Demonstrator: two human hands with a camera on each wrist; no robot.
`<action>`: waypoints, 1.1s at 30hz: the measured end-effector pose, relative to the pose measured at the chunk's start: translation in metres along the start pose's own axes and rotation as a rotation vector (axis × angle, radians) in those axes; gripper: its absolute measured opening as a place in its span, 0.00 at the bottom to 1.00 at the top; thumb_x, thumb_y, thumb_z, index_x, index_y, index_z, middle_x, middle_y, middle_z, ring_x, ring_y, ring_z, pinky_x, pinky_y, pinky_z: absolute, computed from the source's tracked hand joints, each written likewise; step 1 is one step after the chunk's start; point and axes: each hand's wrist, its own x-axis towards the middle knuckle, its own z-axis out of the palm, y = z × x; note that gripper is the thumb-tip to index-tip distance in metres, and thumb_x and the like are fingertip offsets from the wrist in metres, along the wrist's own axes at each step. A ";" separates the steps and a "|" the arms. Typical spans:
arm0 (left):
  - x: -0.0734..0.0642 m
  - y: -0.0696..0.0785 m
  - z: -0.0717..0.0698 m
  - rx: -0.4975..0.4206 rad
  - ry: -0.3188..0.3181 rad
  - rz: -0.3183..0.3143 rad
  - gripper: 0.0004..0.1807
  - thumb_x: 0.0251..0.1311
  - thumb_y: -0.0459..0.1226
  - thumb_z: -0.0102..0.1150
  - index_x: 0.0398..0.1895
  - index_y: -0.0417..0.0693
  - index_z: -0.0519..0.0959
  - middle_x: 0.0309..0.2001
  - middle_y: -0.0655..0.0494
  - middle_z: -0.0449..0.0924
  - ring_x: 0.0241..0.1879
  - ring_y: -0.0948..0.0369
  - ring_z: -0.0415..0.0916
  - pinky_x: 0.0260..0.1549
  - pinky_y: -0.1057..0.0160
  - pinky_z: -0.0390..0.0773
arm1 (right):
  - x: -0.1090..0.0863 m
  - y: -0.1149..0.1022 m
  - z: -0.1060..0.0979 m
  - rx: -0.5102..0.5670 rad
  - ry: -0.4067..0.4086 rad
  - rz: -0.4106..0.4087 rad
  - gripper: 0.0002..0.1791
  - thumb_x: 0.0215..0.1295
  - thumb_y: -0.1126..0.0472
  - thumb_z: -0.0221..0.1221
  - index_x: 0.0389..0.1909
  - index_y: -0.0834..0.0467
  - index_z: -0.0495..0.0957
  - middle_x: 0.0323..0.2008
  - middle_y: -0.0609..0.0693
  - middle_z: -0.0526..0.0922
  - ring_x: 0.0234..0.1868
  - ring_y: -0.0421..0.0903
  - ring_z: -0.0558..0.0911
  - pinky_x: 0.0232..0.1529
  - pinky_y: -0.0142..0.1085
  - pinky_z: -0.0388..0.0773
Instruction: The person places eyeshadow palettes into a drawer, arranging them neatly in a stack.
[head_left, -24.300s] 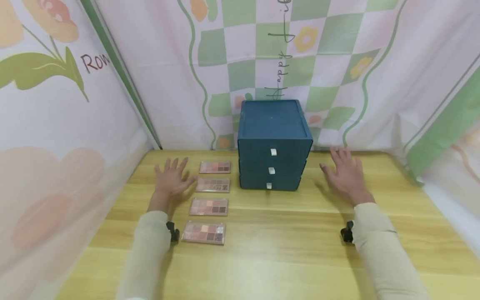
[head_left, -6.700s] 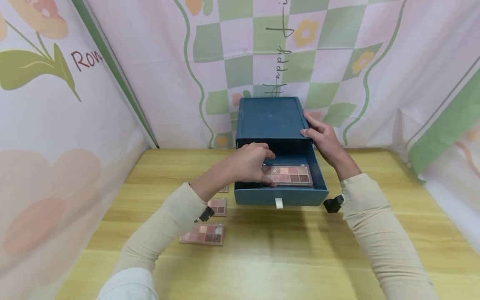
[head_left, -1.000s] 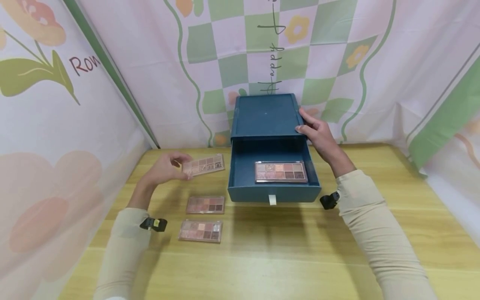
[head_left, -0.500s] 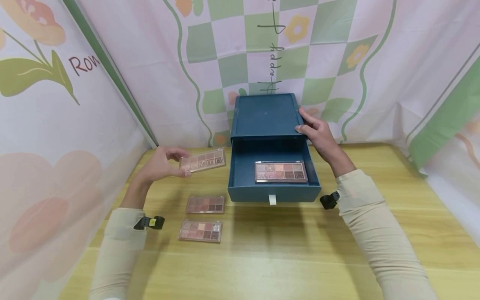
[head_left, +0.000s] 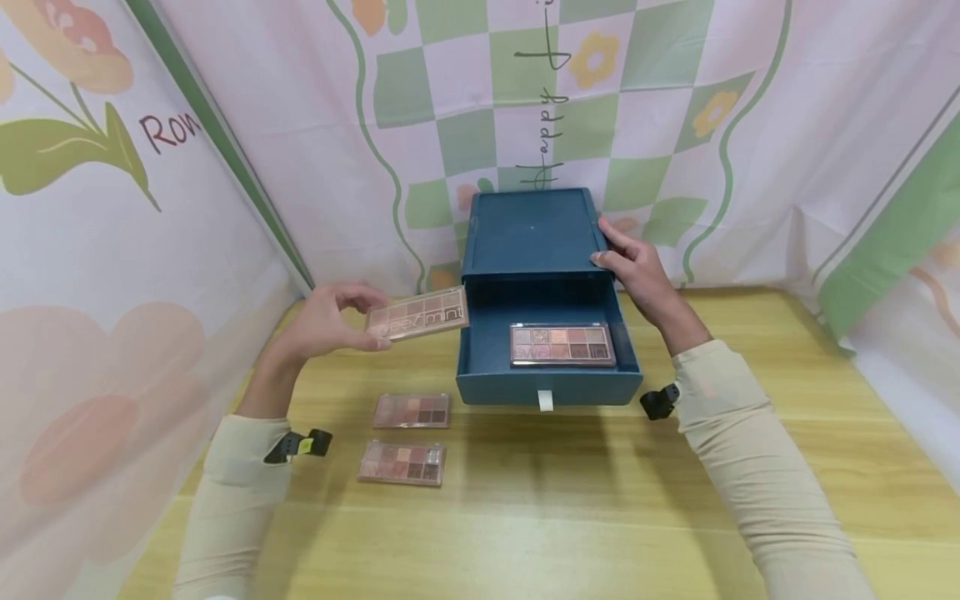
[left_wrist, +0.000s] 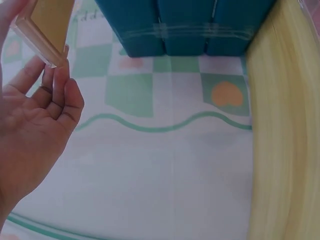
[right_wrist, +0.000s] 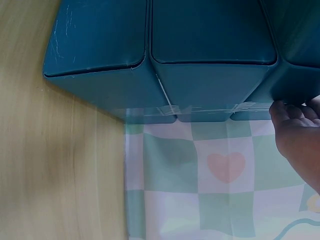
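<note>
My left hand [head_left: 326, 321] pinches an eyeshadow palette [head_left: 417, 314] by its left end, above the table. The palette is tilted, and its right end is at the left side of the open top drawer [head_left: 551, 388]. A second palette [head_left: 562, 344] lies face up in the drawer's right part. My right hand [head_left: 637, 271] grips the upper right edge of the blue drawer cabinet [head_left: 532, 233]. In the left wrist view the held palette [left_wrist: 52, 22] shows its plain side and edge above the curled fingers. The right wrist view shows my right hand [right_wrist: 300, 135] against the cabinet's side.
Two more eyeshadow palettes [head_left: 412, 411] lie in a column on the wooden table [head_left: 540, 525], left of the cabinet. A white pull tab [head_left: 545, 400] hangs on the drawer's front. The open drawer hides the lower ones in the head view. A patterned curtain [head_left: 480, 108] stands behind.
Over the last second my left hand has lifted the palette and carried it right to the drawer's side. Since the earliest frame, the top drawer was opened and one palette was put inside.
</note>
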 end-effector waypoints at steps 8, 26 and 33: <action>0.004 0.017 0.005 0.011 -0.021 0.000 0.25 0.41 0.36 0.78 0.48 0.43 0.87 0.40 0.49 0.84 0.44 0.58 0.75 0.54 0.54 0.75 | 0.001 0.001 0.001 0.003 -0.008 0.004 0.37 0.76 0.58 0.50 0.81 0.51 0.46 0.83 0.47 0.41 0.84 0.48 0.42 0.83 0.45 0.50; 0.029 0.053 0.032 0.056 -0.071 0.001 0.29 0.38 0.42 0.82 0.48 0.44 0.87 0.43 0.50 0.86 0.43 0.56 0.76 0.48 0.58 0.78 | 0.002 0.003 -0.001 -0.012 0.006 0.010 0.37 0.76 0.57 0.49 0.81 0.49 0.46 0.83 0.46 0.42 0.84 0.47 0.43 0.83 0.46 0.49; 0.039 0.062 0.045 0.058 -0.096 0.002 0.29 0.38 0.43 0.83 0.49 0.47 0.87 0.48 0.52 0.87 0.45 0.56 0.76 0.51 0.55 0.78 | 0.002 0.001 0.000 -0.008 0.009 0.006 0.36 0.76 0.58 0.49 0.81 0.50 0.46 0.83 0.46 0.42 0.84 0.46 0.43 0.82 0.44 0.50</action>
